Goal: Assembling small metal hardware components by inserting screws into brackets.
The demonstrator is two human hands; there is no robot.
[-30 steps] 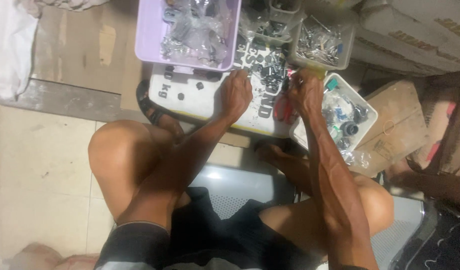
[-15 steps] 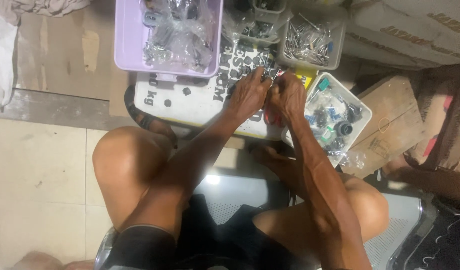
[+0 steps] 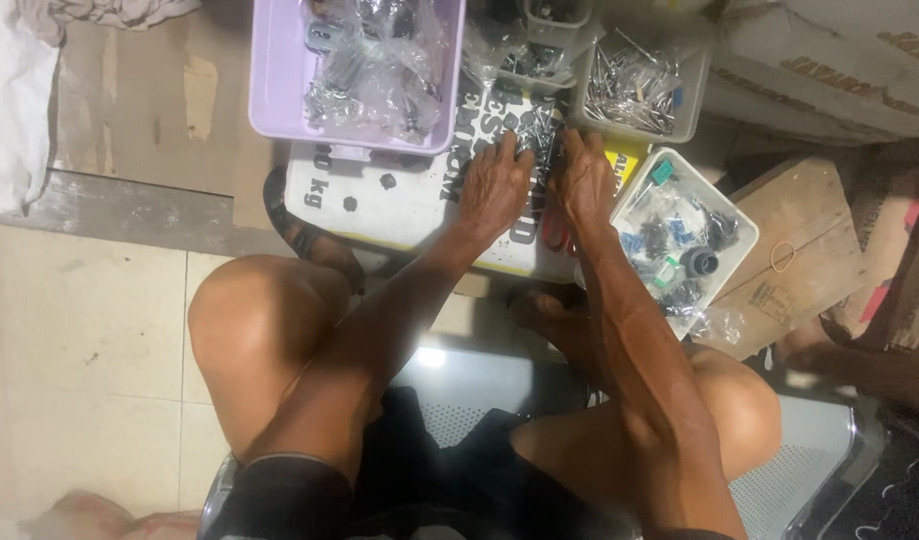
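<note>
The left hand (image 3: 495, 185) lay palm down, fingers spread open, on a pile of small metal parts (image 3: 536, 130). The right hand (image 3: 587, 180) was right beside it, fingers open too, touching the same pile. The parts sat on a white printed sack (image 3: 380, 195). A purple tub (image 3: 280, 70) stood behind, and a white tray (image 3: 735, 235) lay to the right.

A lilac tub (image 3: 270, 80), a white black-lettered sheet (image 3: 380, 200), and grey metal bits (image 3: 535, 130).
</note>
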